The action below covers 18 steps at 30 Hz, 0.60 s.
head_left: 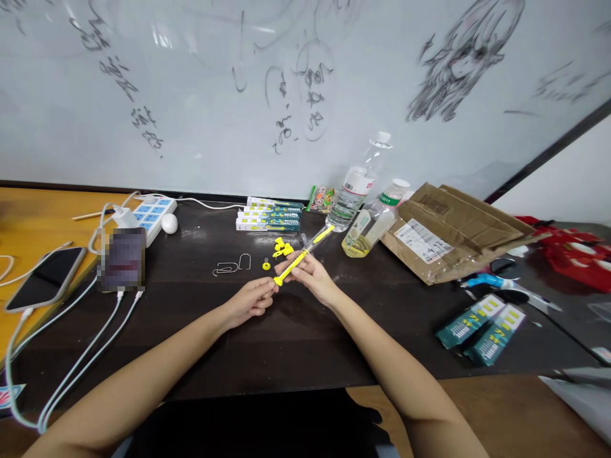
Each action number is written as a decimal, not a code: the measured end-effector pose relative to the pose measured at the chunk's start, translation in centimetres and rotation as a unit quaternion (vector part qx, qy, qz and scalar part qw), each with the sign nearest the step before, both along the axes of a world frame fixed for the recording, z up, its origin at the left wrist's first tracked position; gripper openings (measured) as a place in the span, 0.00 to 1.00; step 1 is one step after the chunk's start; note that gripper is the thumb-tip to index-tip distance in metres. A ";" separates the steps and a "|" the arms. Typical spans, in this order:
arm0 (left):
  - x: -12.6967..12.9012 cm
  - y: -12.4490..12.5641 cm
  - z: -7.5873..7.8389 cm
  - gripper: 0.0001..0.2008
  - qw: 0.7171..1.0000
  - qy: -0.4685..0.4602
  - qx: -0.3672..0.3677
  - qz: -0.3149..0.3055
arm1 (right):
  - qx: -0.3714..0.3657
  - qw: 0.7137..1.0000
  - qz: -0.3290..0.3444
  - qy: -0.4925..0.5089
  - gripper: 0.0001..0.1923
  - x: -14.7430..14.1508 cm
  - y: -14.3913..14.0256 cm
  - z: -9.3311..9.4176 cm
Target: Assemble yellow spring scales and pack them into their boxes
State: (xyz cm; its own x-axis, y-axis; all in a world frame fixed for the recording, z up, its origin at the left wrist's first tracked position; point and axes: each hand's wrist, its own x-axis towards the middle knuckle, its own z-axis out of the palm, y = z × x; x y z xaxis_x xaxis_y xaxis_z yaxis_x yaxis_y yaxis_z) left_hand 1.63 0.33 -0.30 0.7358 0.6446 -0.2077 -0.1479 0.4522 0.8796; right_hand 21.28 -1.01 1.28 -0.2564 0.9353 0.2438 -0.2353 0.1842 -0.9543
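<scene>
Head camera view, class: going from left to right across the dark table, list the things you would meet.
Black smartphone → white power strip → white ball → bent wire paper clips → left hand → yellow pen-like tool held by right hand → clear plastic bottle → flattened brown cardboard box → teal packets.

Two bottles (356,191) stand beside a cardboard box (453,232) by the whiteboard (191,95).

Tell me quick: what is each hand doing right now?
Left hand: fingers pinched on the lower tip of the yellow pen.
Right hand: closed around the yellow pen's middle.
</scene>
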 end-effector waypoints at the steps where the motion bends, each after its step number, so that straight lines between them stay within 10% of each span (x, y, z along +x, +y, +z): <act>1: 0.0 0.0 0.0 0.16 1.000 -0.004 -0.010 -0.002 | 0.004 1.000 0.006 -0.004 0.16 -0.2 0.0 -0.2; 18: -0.2 -0.3 0.3 0.16 0.997 -0.037 -0.064 -0.007 | 0.020 0.999 -0.028 -0.004 0.13 -0.6 -0.1 -0.6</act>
State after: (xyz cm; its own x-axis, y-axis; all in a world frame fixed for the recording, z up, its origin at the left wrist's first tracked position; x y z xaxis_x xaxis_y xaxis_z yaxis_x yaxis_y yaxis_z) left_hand 1.46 0.06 -0.04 0.7609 0.6061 -0.2314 -0.2039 0.5621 0.8016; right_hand 20.73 -1.09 0.65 -0.2069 0.9378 0.2787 -0.2161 0.2340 -0.9479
